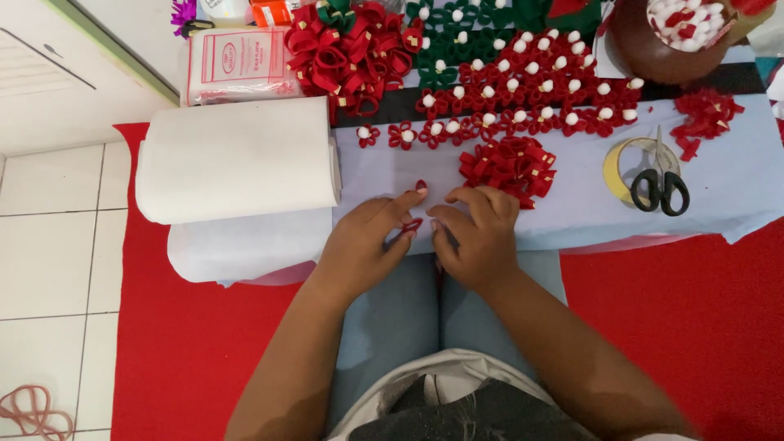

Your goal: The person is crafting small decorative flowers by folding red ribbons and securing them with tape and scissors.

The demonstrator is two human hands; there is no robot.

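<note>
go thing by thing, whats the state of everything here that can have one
left hand: pinching a small red ribbon piece
right hand: fingers curled, resting on the cloth beside the left
scissors: closed, lying flat across the tape roll
white foam roll: rolled up, lying on its side
red ribbon flowers: finished, white centres, laid in rows
folded red ribbon pile: loose, heaped
brown bowl: holding red and white pieces

The small red piece pinched between the left hand and the right hand is mostly covered by fingertips; its shape cannot be told. At one o'clock, the brown bowl is cut off by the top edge. At eight o'clock, a pink loop is clipped by the bottom corner.
</note>
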